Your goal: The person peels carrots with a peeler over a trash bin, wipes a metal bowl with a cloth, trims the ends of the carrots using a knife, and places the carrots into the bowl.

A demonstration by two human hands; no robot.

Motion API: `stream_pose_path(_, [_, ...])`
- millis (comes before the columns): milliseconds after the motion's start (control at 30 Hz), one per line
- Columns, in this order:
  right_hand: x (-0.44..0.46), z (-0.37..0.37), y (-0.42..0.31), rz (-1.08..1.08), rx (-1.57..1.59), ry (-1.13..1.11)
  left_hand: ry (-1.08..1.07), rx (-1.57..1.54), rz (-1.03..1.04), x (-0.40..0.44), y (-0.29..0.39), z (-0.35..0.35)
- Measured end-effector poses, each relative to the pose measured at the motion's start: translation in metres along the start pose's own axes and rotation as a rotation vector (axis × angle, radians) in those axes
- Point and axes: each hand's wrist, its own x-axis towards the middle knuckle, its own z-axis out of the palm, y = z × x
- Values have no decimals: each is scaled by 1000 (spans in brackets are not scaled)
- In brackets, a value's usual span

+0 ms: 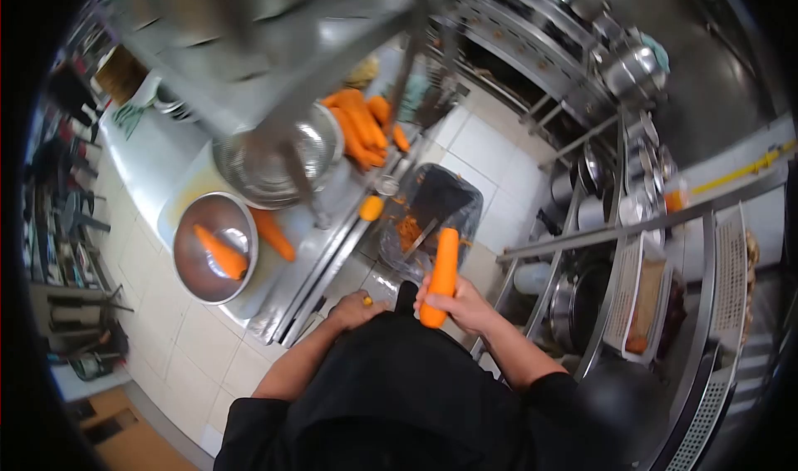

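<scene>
My right hand (461, 305) is wrapped around a peeled carrot (443, 273) in front of my body, its far end pointing away from me. My left hand (356, 311) rests against the front of my black apron, fingers stretched out, with a small yellow spot on them that I cannot make out. Beyond the hands stands a bin (453, 197) lined with a dark bag, with orange peelings (407, 231) inside. On the counter to the left, a steel bowl (187, 263) holds a carrot (220, 253). Another carrot (273, 235) lies beside that bowl.
A perforated steel colander (320, 151) sits behind the bowl, near a pile of carrots (359, 126). An orange piece (371, 208) lies at the counter edge. Overhead, a steel shelf (332, 64) crosses the counter. Pots and baskets (628, 296) fill the rack at right.
</scene>
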Motion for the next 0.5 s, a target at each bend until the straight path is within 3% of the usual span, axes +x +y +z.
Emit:
stream_pose_path(100, [7, -42, 2, -13, -362, 316, 274, -37, 70, 11, 44, 8])
stream_pose_path(200, [19, -89, 17, -48, -629, 498, 311, 21, 162, 13, 111, -8])
stream_pose_path(300, [23, -118, 15, -98, -684, 513, 432, 102, 340, 28, 161, -9])
stream_pose_path(500, [27, -151, -3, -73, -715, 431, 299, 305, 260, 45, 221, -19])
